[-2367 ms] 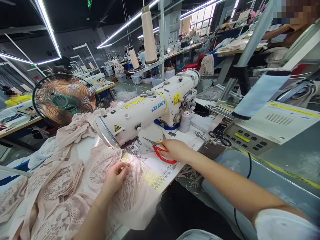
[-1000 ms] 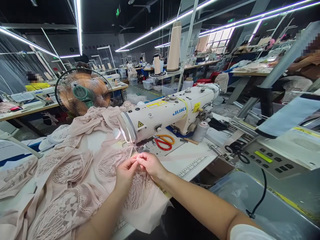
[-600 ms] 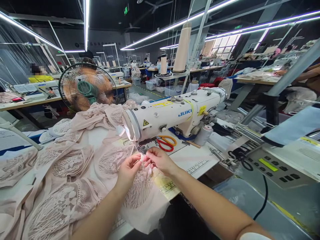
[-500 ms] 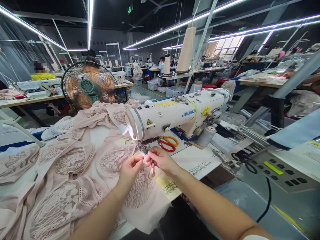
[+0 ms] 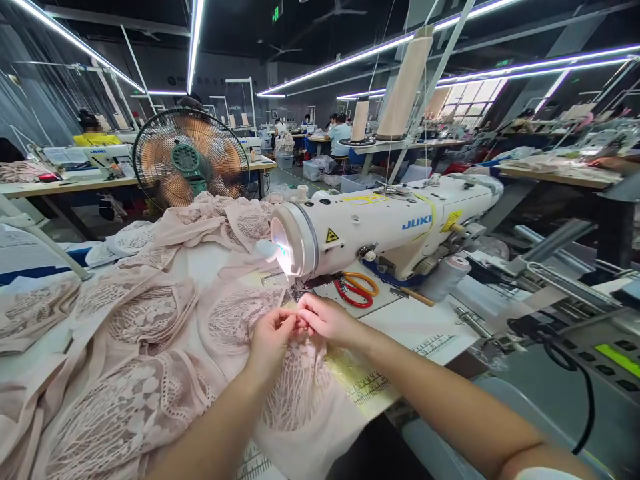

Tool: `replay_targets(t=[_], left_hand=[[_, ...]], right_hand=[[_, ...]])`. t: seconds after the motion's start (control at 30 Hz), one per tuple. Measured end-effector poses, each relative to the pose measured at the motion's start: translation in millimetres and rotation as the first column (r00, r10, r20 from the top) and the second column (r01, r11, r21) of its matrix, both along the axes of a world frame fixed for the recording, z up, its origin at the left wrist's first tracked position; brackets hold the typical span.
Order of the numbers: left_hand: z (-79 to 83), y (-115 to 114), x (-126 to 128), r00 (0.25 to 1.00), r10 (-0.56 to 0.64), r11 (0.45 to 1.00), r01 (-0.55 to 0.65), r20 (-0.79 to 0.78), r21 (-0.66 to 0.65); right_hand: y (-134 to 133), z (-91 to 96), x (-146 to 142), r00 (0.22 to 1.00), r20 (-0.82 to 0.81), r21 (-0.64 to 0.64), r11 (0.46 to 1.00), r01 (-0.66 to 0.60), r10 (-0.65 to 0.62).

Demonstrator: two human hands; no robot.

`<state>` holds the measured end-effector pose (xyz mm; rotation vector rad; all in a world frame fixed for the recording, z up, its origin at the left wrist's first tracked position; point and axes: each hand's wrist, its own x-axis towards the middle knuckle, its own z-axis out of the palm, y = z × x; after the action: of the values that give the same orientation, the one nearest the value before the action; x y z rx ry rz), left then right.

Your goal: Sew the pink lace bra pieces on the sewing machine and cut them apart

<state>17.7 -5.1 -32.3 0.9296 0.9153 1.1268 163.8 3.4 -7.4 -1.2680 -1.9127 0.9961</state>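
Garment floor, light strips overhead, fan (image 5: 190, 160) behind. The worktable (image 5: 430, 327) carries the sewing machine (image 5: 380, 227) and a spread of pink lace (image 5: 150, 333). Scissors (image 5: 356, 288) now lie under the machine arm, no longer at the right hand (image 5: 325, 320). It has joined the left hand (image 5: 270, 337). Both sets of fingertips are pinched closed on the pink lace, just before the needle.

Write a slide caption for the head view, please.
Left hand and right hand pinch pink lace beside the sewing machine.

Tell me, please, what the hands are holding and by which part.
The left hand and right hand both pinch the pink lace fabric at one spot by the needle of the sewing machine.
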Motion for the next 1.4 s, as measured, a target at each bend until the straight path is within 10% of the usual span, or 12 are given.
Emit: replay_targets(t=[0.23,0.7,1.13,1.4], left_hand=[[-3.9,6.2,0.6,0.995,0.018,0.988,-0.003,0.097,-0.153],[5.8,6.4,3.2,0.997,-0.008,0.970,0.027,0.079,-0.243],[4.5,1.2,1.4,0.995,-0.095,0.988,0.099,0.036,-0.115],[1.0,-0.3,8.1,0.998,-0.012,0.995,0.017,0.054,-0.102]], right_hand=[[7.0,-11.6,0.5,0.987,0.161,0.127,0.992,0.007,-0.028],[7.5,-24.8,5.1,0.993,-0.115,0.003,0.999,0.036,-0.035],[1.4,-14.0,17.1,0.985,0.077,0.124,0.978,-0.166,0.157],[-1.4,-19.8,18.2,0.983,0.174,0.161,0.983,-0.090,0.061]])
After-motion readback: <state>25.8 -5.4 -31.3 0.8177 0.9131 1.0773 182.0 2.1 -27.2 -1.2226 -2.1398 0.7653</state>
